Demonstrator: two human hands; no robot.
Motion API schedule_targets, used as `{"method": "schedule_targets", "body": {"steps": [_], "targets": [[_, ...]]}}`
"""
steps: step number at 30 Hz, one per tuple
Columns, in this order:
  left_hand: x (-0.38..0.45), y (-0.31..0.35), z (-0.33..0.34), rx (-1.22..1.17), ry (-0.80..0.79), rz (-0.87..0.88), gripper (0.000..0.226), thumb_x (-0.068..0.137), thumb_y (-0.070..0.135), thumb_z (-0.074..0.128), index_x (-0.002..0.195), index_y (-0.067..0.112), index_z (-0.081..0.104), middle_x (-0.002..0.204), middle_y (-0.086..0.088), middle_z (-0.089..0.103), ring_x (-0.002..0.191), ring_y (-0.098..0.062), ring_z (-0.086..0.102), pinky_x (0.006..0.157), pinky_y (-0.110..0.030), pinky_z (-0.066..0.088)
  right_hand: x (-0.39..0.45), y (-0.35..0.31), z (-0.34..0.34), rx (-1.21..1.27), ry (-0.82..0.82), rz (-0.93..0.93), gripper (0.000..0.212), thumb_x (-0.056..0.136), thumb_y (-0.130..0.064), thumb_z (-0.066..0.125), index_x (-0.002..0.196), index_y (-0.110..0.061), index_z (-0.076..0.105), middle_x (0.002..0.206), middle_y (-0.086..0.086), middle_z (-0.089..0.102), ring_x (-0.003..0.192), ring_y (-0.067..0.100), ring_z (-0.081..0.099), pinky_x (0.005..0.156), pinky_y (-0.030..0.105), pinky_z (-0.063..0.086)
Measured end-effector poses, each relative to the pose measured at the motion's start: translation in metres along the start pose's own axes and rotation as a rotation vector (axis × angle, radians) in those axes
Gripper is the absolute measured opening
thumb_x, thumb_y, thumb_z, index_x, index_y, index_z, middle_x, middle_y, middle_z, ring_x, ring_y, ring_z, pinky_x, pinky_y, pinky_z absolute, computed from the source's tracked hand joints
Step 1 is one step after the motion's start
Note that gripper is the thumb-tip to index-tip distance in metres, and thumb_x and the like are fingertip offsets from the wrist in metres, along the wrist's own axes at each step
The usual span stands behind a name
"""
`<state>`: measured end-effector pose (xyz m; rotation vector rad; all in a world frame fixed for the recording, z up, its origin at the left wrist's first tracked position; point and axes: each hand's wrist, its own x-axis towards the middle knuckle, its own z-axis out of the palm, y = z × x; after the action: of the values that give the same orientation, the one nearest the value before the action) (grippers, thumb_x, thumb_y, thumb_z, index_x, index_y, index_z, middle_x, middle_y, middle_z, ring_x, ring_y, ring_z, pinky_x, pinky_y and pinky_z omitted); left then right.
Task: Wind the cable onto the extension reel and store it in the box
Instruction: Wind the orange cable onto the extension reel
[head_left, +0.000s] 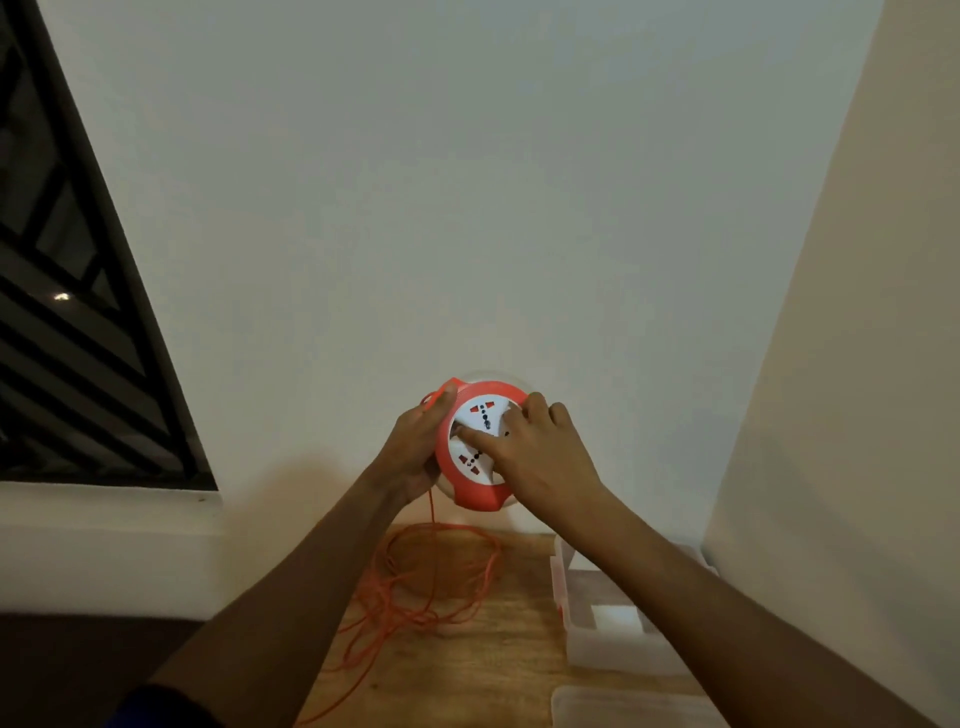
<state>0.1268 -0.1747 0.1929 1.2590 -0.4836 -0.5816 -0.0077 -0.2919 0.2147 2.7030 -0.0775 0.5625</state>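
Two hands hold the reel (480, 447) up in front of a pale wall (467, 182), above the far edge of a wooden counter (483, 649). The reel is round, orange-red at the rim with a white socket face turned toward the camera; red and dark socket marks show on that face. The left hand (415, 447) grips the reel's left edge, its fingers curled round the rim and the thumb lying over the top left. The right hand (540, 447) lies on the white face with its fingers bent, the thumb stretched leftward across the middle of the face and the fingertips at the upper right rim; it presses on the face, and whether it clasps any knob there cannot be told.

An orange cable (431, 577) drops from the reel's lower left, just beside the left wrist, and lies in loose tangled loops on the counter below, with one strand trailing toward the near edge. Most of it is off the reel.

To the right of the loops stands a clear plastic box (613, 649), open, with a white piece inside; the right forearm crosses above it. A flat clear lid (623, 704) lies on the counter just in front of the box. At far left is a dark window (67, 322) with black bars
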Motion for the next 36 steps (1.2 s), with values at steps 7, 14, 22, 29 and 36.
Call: {"method": "schedule_targets", "body": {"steps": [7,14,22,29,36], "targets": [[0.006,-0.018,-0.004,-0.033,0.058,0.028,0.037,0.099,0.043,0.057,0.121,0.017,0.069,0.114,-0.011,0.077,0.102,-0.035,0.075,0.088,-0.05,0.062,0.014,-0.03,0.013,0.271,0.009,0.405,0.069,0.09,-0.063,0.039,0.144,-0.02,0.037,0.127,0.007,0.064,0.109,0.029,0.062,0.098,0.044,0.044],[0.007,-0.04,-0.027,-0.091,0.173,-0.012,0.041,0.095,0.048,0.062,0.114,0.014,0.071,0.109,-0.014,0.078,0.094,-0.035,0.077,0.088,-0.052,0.061,0.009,-0.056,0.025,1.02,-0.049,0.709,0.065,0.083,-0.048,0.061,0.14,-0.025,0.043,0.131,0.001,0.061,0.116,0.022,0.059,0.094,0.037,0.049],[0.003,-0.053,-0.045,0.002,0.052,-0.084,0.051,0.095,0.052,0.061,0.122,0.009,0.069,0.115,-0.018,0.075,0.103,-0.037,0.074,0.093,-0.049,0.06,0.003,-0.054,0.029,0.318,0.001,0.037,0.058,0.072,-0.025,0.077,0.126,-0.035,0.057,0.137,0.01,0.051,0.116,0.033,0.051,0.088,0.047,0.052],[0.004,-0.053,-0.053,-0.015,0.035,-0.092,0.051,0.094,0.053,0.061,0.121,0.011,0.07,0.112,-0.017,0.077,0.101,-0.04,0.074,0.093,-0.054,0.059,-0.001,-0.056,0.04,0.148,0.009,0.046,0.078,0.068,-0.025,0.082,0.137,-0.03,0.045,0.126,0.016,0.055,0.103,0.037,0.058,0.072,0.045,0.057],[0.007,-0.047,-0.061,-0.017,0.045,-0.039,0.048,0.094,0.051,0.062,0.119,0.011,0.07,0.108,-0.015,0.078,0.096,-0.037,0.075,0.086,-0.049,0.062,0.016,-0.057,0.04,-0.014,0.059,0.057,0.068,0.072,-0.032,0.079,0.133,-0.031,0.048,0.119,0.02,0.057,0.095,0.037,0.057,0.067,0.042,0.053]]}}
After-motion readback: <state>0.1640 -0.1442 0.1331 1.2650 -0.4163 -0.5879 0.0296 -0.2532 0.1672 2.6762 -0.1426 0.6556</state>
